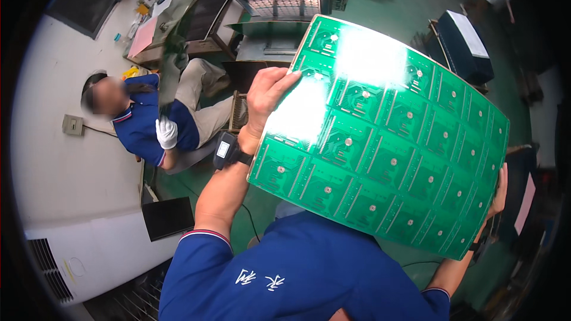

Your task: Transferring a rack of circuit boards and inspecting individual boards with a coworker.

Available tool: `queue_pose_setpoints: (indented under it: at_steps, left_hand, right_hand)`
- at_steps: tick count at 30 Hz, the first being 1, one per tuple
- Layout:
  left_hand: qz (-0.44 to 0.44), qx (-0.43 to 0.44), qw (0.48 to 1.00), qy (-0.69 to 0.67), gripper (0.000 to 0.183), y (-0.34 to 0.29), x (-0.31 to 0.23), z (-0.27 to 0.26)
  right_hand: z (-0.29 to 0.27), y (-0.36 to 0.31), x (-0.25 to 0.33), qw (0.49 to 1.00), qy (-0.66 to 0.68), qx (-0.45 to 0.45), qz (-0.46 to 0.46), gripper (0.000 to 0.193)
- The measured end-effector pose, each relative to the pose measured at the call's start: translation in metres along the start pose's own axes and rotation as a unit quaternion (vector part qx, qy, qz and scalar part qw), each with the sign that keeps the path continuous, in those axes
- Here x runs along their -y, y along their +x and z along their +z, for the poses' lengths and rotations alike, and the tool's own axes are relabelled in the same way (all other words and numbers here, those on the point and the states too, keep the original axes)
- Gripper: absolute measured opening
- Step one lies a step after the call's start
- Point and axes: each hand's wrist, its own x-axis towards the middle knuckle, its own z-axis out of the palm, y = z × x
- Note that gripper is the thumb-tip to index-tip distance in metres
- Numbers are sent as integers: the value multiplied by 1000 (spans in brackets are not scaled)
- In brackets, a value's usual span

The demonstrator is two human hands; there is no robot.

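A large green circuit board panel point(389, 163), patterned with rows of repeated circuits, is held up tilted in front of my chest. Bright glare washes out its upper left part. My left hand point(267, 96) is closed on the left edge, with the thumb side over the front face and the other fingers partly behind. At the opposite edge, my right hand point(500, 193) grips the panel; most of that hand is hidden behind it. A black device with a pale screen point(223, 150) is strapped to my left wrist.
To the left sits a co-worker point(160, 113) in a blue shirt, wearing a white glove point(167, 133). Behind the panel is a machine with a lit window point(284, 6). A dark stack with a white sheet point(467, 32) stands right; a cluttered table point(143, 38) is far left.
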Motion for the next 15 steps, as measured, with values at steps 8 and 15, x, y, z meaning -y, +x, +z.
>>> queue_pose_setpoints:
  at_steps: [8, 15]
  left_hand:
    - [12, -6, 1000, -2, 39, 7, 1, -6]
    - [1, 8, 1000, -16, 38, 13, -2, -11]
  right_hand:
    - [3, 3, 11, 1000, 18, 5, 8, 52]
    - [-1, 6, 17, 999, -17, 32, -3, 52]
